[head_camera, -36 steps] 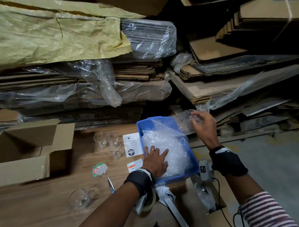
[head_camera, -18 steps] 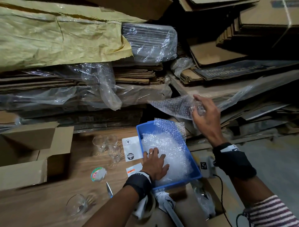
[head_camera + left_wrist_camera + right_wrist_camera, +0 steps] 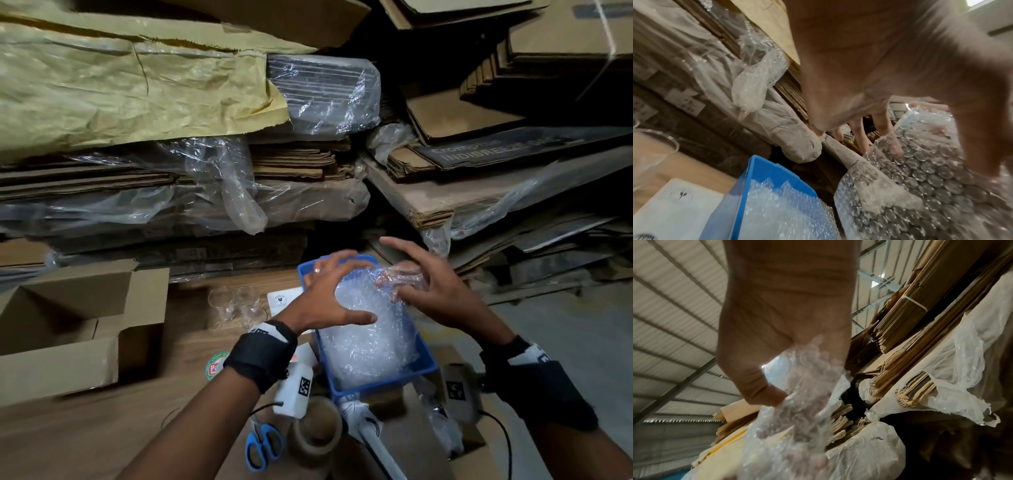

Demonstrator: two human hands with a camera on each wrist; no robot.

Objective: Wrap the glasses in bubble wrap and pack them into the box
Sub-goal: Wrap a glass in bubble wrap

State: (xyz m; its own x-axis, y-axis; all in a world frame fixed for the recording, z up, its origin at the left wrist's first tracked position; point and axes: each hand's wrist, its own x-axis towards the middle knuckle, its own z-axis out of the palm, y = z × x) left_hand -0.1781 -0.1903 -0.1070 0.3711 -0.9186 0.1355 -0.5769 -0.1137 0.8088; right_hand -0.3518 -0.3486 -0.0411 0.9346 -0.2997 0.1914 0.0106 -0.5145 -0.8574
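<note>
Bubble wrap (image 3: 366, 329) fills the blue tray (image 3: 423, 368) at the near edge of the wooden surface (image 3: 85, 435), and both hands are on its top sheet. The right hand (image 3: 433, 291) has a bunch of the sheet gathered in its grip, fingers curled into the plastic with the index finger sticking out straight above it. The left hand (image 3: 329, 298) is spread wide, fingers arched, tips and thumb touching the sheet; its wrist view shows the fingertips (image 3: 894, 146) pressing on the bubbles. Three glasses (image 3: 236, 305) stand clustered on the surface just left of the tray, unwrapped, beside a white card (image 3: 284, 299). The cardboard box (image 3: 68, 329) sits open farther left. Near the person lie blue scissors (image 3: 263, 445) and a roll of brown tape (image 3: 315, 431).
</note>
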